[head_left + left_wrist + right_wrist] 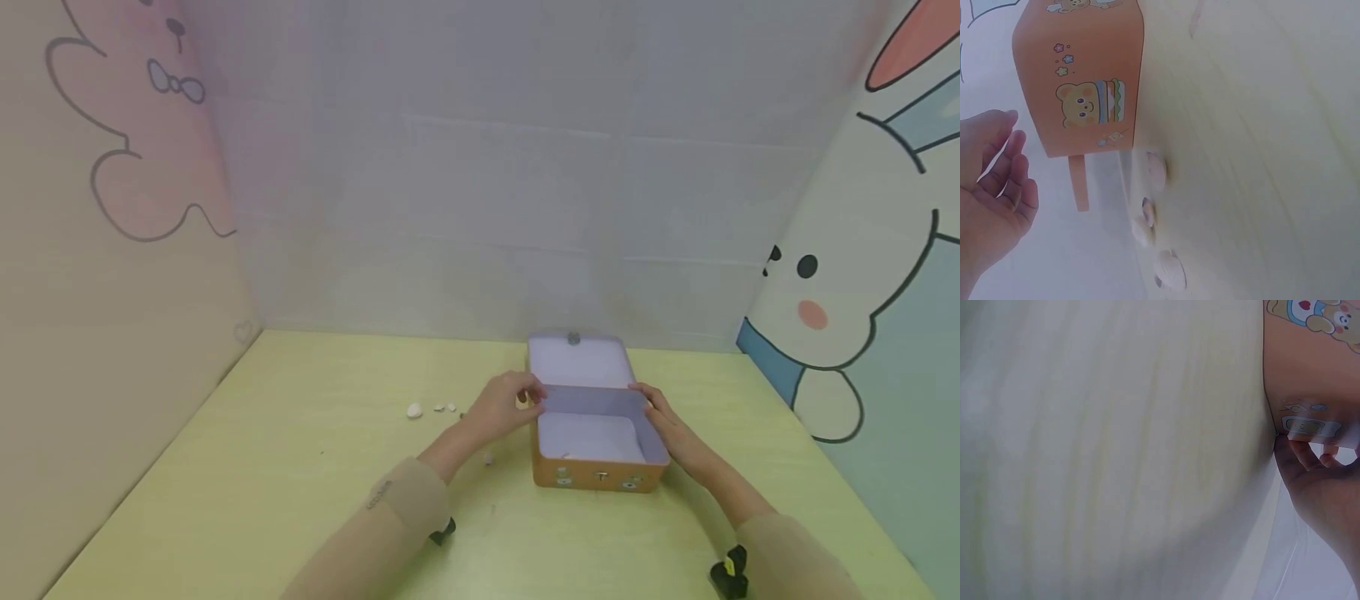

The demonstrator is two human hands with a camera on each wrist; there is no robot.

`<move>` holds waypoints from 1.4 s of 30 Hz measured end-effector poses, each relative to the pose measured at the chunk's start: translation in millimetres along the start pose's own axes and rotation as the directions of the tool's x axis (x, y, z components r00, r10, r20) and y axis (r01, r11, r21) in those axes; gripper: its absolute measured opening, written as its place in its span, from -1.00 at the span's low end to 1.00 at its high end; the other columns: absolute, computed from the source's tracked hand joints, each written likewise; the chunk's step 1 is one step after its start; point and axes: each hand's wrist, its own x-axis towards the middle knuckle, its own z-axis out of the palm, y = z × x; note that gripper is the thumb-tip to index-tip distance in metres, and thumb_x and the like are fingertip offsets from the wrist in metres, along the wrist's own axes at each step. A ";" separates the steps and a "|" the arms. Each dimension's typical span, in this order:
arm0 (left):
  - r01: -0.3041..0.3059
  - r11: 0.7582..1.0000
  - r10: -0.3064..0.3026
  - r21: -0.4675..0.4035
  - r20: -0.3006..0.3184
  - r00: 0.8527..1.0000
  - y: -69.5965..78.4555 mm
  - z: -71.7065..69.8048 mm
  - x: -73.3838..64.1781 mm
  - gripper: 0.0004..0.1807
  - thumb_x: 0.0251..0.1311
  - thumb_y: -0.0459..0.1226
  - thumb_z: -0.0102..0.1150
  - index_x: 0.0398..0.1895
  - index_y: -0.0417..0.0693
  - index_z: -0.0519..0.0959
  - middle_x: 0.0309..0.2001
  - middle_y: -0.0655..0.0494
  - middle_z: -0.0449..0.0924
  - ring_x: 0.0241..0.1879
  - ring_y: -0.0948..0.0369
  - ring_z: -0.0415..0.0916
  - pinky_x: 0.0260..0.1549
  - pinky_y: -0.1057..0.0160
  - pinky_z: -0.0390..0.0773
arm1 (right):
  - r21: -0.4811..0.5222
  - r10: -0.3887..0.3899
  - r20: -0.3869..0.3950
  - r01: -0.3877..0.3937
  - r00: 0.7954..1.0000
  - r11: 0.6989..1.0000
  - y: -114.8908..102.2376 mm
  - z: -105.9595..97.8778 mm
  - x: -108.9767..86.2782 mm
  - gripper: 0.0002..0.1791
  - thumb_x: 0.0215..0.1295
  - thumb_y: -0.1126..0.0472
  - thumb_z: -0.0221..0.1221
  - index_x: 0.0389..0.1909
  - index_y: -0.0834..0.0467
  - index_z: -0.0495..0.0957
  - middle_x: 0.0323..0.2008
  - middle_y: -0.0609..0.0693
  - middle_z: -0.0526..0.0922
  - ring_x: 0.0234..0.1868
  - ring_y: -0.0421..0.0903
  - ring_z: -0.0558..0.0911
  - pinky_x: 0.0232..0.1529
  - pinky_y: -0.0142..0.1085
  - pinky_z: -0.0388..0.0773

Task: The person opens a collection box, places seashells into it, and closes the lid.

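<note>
An orange tin case (600, 477) with a lavender inside stands on the yellow table, its lid (579, 362) raised at the back. A small pale piece (566, 456) lies inside near the front wall. My left hand (498, 408) hovers over the left rim, fingers loosely curled; the left wrist view shows a gap between its fingertips and the case's bear-and-burger side (1079, 94). My right hand (675, 433) grips the case at its right rear corner. In the right wrist view its fingers (1297, 459) bend round the edge of the case.
Several seashells lie left of the case, among them a white one (414, 411) and a ribbed one (1170, 270). A small shell (488, 459) sits nearer the front, below my left forearm. Walls with cartoon drawings enclose the table (247, 467) on both sides, with a plain sheet (465, 183) behind.
</note>
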 end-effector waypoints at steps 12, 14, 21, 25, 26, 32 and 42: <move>-0.013 1.000 0.013 -0.002 -0.016 1.000 -8.7 -35.0 -15.4 -0.78 0.11 -0.27 0.29 -0.15 -0.07 0.61 -0.26 0.16 0.63 -0.23 0.17 0.53 -0.18 0.20 0.52 | -0.002 -0.003 0.006 0.003 1.000 1.000 2.0 -0.2 1.1 -0.48 0.55 0.07 -0.39 0.42 0.17 -0.11 0.44 0.32 -0.23 0.41 0.40 -0.26 0.22 0.42 -0.28; -0.013 1.000 0.013 -0.008 -0.023 1.000 -9.7 -41.3 -19.2 -0.78 0.11 -0.28 0.30 -0.16 -0.07 0.60 -0.25 0.12 0.64 -0.23 0.14 0.54 -0.20 0.16 0.53 | -0.003 -0.004 0.006 0.004 1.000 1.000 1.2 -0.2 1.0 -0.48 0.55 0.08 -0.39 0.42 0.17 -0.11 0.44 0.32 -0.24 0.41 0.40 -0.26 0.22 0.42 -0.29; 0.026 0.999 -0.026 -0.038 -0.018 0.999 -21.0 -60.9 -34.9 -0.75 0.12 -0.26 0.29 -0.13 -0.09 0.59 -0.22 0.09 0.64 -0.17 0.05 0.53 -0.19 0.07 0.52 | 0.010 -0.024 -0.005 0.024 1.000 1.000 -1.3 0.9 -0.2 -0.49 0.55 0.13 -0.37 0.42 0.18 -0.10 0.43 0.32 -0.20 0.40 0.41 -0.22 0.21 0.43 -0.26; 0.047 0.997 -0.047 -0.063 -0.011 0.999 -29.3 -72.5 -44.1 -0.76 0.12 -0.26 0.29 -0.13 -0.04 0.59 -0.20 0.07 0.65 -0.14 -0.01 0.51 -0.15 -0.03 0.51 | 0.011 -0.028 -0.007 0.028 1.000 1.000 -1.4 1.7 -0.1 -0.50 0.55 0.14 -0.36 0.42 0.18 -0.09 0.43 0.32 -0.19 0.40 0.40 -0.21 0.22 0.42 -0.25; 0.052 0.997 -0.053 -0.063 -0.009 0.999 -31.1 -75.3 -46.1 -0.76 0.12 -0.26 0.29 -0.13 -0.03 0.59 -0.20 0.08 0.65 -0.13 0.00 0.50 -0.14 -0.04 0.51 | 0.013 -0.026 -0.008 0.027 1.000 1.000 -1.5 1.8 0.0 -0.50 0.55 0.14 -0.36 0.42 0.18 -0.09 0.43 0.32 -0.19 0.41 0.40 -0.21 0.22 0.42 -0.25; 0.071 0.997 -0.071 -0.028 -0.003 0.997 -45.7 -88.0 -57.1 -0.77 0.11 -0.24 0.30 -0.14 0.05 0.59 -0.14 0.18 0.63 -0.10 0.11 0.50 -0.10 0.00 0.52 | 0.010 -0.005 -0.005 0.005 1.000 1.000 -2.3 1.6 0.0 -0.49 0.55 0.11 -0.37 0.42 0.19 -0.11 0.43 0.32 -0.21 0.41 0.40 -0.23 0.23 0.41 -0.26; 0.109 0.994 -0.109 0.011 0.010 0.994 -71.9 -103.2 -73.4 -0.70 0.08 -0.24 0.33 -0.08 0.01 0.59 -0.01 0.14 0.59 -0.03 0.11 0.46 -0.04 0.03 0.48 | 0.011 -0.007 -0.005 0.007 1.000 1.000 -1.7 1.0 -0.6 -0.49 0.55 0.12 -0.36 0.42 0.19 -0.10 0.43 0.32 -0.22 0.41 0.39 -0.24 0.22 0.42 -0.27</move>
